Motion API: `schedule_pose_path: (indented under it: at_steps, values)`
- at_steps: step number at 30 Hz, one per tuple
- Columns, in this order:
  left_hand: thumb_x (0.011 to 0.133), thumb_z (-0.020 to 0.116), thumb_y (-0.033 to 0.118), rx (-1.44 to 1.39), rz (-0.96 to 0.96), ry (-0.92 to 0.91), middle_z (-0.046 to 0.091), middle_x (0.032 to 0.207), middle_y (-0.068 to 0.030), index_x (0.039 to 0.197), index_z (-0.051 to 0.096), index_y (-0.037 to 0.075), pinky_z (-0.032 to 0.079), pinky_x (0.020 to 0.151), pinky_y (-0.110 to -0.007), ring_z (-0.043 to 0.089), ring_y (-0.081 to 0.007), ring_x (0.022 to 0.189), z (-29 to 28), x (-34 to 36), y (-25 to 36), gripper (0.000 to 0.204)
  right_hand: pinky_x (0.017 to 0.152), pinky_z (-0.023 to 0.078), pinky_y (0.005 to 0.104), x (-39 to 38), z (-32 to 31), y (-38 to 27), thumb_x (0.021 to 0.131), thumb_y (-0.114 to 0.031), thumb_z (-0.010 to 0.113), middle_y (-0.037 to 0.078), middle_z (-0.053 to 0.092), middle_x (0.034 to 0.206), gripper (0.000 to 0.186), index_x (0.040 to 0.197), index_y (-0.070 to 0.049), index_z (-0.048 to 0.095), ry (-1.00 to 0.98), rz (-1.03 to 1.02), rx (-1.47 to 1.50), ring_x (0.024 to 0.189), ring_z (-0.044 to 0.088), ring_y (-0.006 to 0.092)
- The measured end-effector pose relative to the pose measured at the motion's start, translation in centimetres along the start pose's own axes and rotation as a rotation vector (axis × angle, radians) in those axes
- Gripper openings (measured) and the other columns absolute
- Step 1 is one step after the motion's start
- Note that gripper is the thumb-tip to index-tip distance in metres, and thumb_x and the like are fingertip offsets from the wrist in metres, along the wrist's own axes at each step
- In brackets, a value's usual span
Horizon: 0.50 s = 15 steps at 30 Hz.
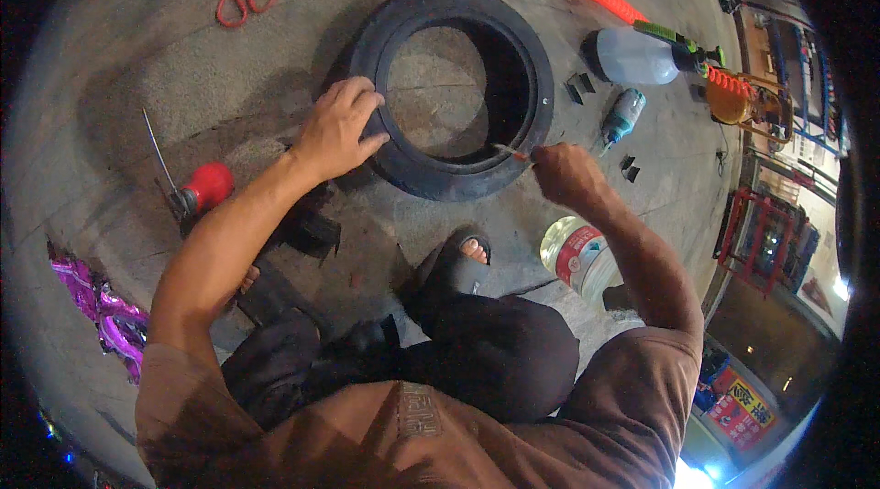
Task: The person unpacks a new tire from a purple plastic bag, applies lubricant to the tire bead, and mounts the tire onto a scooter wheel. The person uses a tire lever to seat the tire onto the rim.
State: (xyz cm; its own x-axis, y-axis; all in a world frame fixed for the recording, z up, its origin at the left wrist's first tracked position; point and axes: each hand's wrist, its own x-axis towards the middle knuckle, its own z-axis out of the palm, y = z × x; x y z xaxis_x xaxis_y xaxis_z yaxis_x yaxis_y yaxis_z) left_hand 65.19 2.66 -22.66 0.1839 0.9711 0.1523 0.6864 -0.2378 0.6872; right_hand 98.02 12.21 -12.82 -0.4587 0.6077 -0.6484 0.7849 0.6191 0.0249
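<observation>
A black tyre (449, 183) without a wheel lies on the concrete ground in front of me. My left hand (335, 131) grips its left side, fingers at the inner edge and thumb spread lower on the wall. By the lower right part of the tyre, my right hand (568, 179) is closed round a thin tool (516, 154) with a reddish-orange part. Its pale tip reaches the inner edge of the tyre; the handle is hidden in my fist, so its exact kind cannot be told.
Red-handled scissors (246, 1) lie far left, a red-handled tool (209, 185) nearer. To the right are a spray bottle (632, 56), a small teal bottle (623, 115) and black pieces (579, 86). A clear jug (579, 255) stands by my right forearm; purple wrapping (101, 310) lies left.
</observation>
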Motion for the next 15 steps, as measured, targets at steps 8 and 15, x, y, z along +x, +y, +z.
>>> schedule_pose_path:
  at_steps: [8,15]
  values:
    - [0.072,0.075,0.017,-0.030,-0.066,0.109,0.051,0.113,-0.0144,0.105,0.054,0.003,0.044,0.090,-0.042,0.052,-0.0345,0.107,-2.6,-0.2,-1.2,0.041,0.067,0.053,0.0473,3.8,-2.0,-7.8,0.079,-0.016,0.057,0.022,0.065,0.079,0.017,0.086,-0.004,0.066,-0.043,-0.149,0.107,0.077,0.065,0.0404]
    - [0.071,0.076,0.016,-0.027,-0.217,0.158,0.051,0.115,-0.0150,0.106,0.055,0.003,0.043,0.093,-0.040,0.052,-0.0348,0.110,-4.2,-2.6,-3.0,0.043,0.071,0.053,0.0372,9.8,-8.1,-10.8,0.079,-0.013,0.059,0.006,0.067,0.099,0.021,0.098,-0.014,0.067,0.169,-0.621,-0.356,0.089,0.065,0.0268]
